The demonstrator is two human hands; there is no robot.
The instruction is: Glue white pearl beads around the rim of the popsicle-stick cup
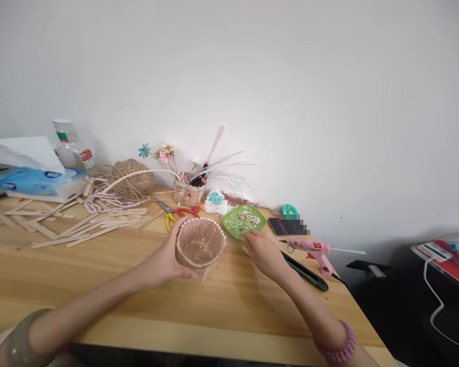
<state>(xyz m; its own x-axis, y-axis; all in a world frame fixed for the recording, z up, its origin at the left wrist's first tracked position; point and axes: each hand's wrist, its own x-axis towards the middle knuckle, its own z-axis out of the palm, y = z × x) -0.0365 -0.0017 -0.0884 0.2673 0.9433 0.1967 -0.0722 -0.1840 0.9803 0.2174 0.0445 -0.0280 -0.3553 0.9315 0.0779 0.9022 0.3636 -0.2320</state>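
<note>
A round cup built from wooden sticks (201, 247), rimmed with small pearl beads, stands on the wooden table (110, 285). My left hand (168, 257) is wrapped round its left side and holds it. My right hand (263, 251) rests on the table to the right of the cup, fingers reaching toward the edge of a green plate (243, 220) that carries small white and pink beads. Whether those fingertips pinch anything is too small to tell.
Loose wooden sticks (80, 224) and a pearl string (110, 203) lie at left, with a twine ball (132, 177), tissue box (38, 182) and pliers (176, 211). A pink glue gun (313, 251), a black tool (304, 272) and a phone (286, 226) lie at right near the table's edge.
</note>
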